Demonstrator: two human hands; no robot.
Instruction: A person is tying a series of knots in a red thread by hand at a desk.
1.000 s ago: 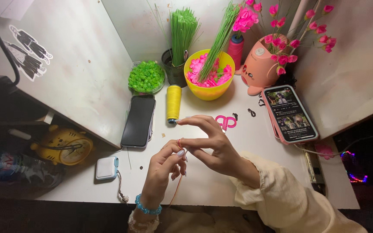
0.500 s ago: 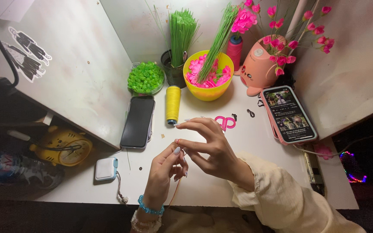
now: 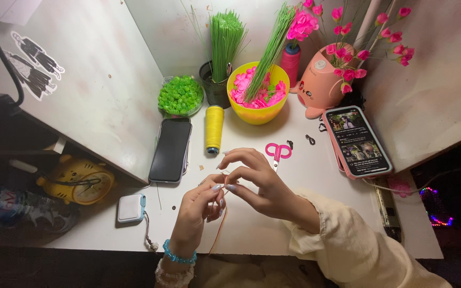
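Note:
My left hand point(image 3: 197, 207) and my right hand point(image 3: 254, 178) meet over the white desk point(image 3: 305, 213), fingertips pinched together on a thin orange thread point(image 3: 217, 234) that hangs down toward me. The left wrist wears a blue bead bracelet. A yellow thread spool point(image 3: 214, 129) lies just beyond my hands, and pink scissors point(image 3: 278, 152) lie beside my right hand's fingers.
A yellow bowl point(image 3: 257, 114) of pink pieces, a glass bowl of green pieces point(image 3: 181, 96), a dark cup of green stems point(image 3: 225, 40), a pink pot with flowers point(image 3: 318, 88), a dark phone point(image 3: 171, 151), a lit phone point(image 3: 357, 141), and a small white box point(image 3: 131, 207) surround my hands.
My hands have drawn slightly closer together and my right hand's fingers curl in more over the left fingertips. Everything else on the desk stays put.

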